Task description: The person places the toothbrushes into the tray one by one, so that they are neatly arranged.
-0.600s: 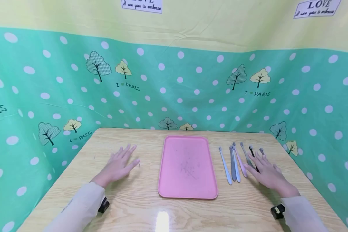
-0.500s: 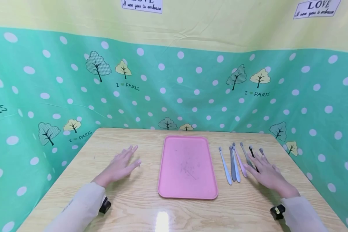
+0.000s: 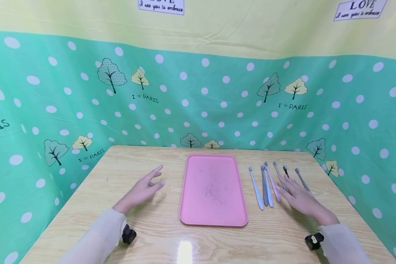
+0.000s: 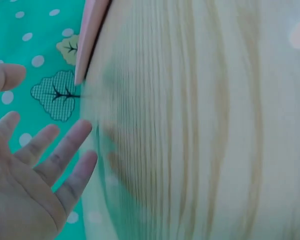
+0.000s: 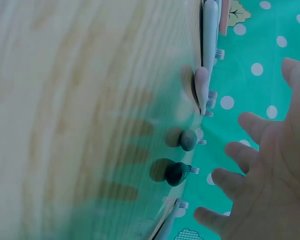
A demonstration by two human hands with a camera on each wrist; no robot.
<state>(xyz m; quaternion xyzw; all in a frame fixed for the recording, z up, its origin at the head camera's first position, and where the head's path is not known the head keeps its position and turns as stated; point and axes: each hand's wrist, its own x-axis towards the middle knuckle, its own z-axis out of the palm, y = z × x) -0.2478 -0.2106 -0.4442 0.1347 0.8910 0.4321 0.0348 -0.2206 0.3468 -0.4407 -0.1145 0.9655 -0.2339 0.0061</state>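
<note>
My left hand (image 3: 141, 191) hovers over the table to the left of a pink tray (image 3: 212, 190), fingers spread and holding nothing. In the left wrist view the same hand (image 4: 35, 182) shows its loosely extended fingers above the wood. On the other side, my right hand (image 3: 299, 198) is held over the right end of a row of toothbrushes, covering parts of a black toothbrush (image 3: 285, 169) and a grey toothbrush (image 3: 278, 171). The right wrist view shows that hand (image 5: 270, 167) apart from the brushes. Nearer the tray lie a light blue toothbrush (image 3: 257, 190) and a pink toothbrush (image 3: 273, 183).
Another grey toothbrush (image 3: 302, 179) lies at the row's right end. The wooden table (image 3: 151, 238) reflects light near its front. A green dotted curtain (image 3: 204, 106) hangs behind and at both sides.
My left hand has shifted right, closer to the tray, and turned slightly. The right hand has moved a little left, uncovering more of the rightmost toothbrush. Tray and toothbrushes stay put.
</note>
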